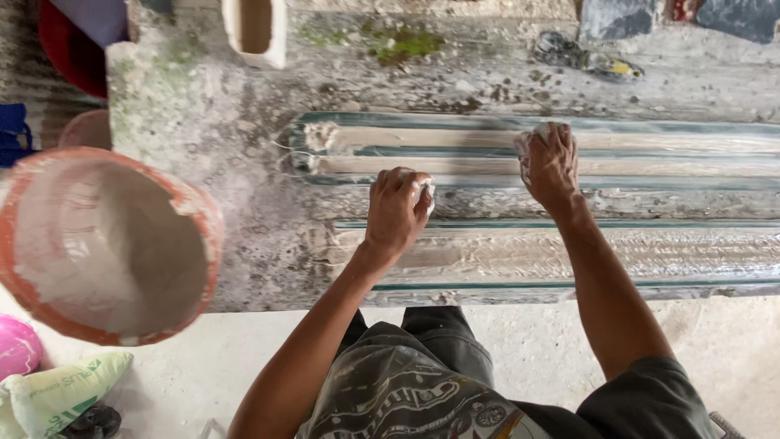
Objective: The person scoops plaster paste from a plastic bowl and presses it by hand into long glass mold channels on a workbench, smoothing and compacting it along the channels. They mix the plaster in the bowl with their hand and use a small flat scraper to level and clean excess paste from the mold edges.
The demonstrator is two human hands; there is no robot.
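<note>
Two long plaster moulding strips lie across a stained stone slab (211,114). My right hand (550,165) rests on the far moulding strip (666,150), closed around a white lump of wet plaster. My left hand (396,210) hovers between the two strips, over the near moulding strip (650,256), fingers curled on a small white lump of plaster. Both forearms reach forward from my lap.
A large orange bucket (106,244) coated white inside stands at the left edge. A white rectangular mould (256,31) sits at the slab's far side. A green-and-white sack (61,394) and a pink ball (16,345) lie at lower left. A red basin (69,49) is at top left.
</note>
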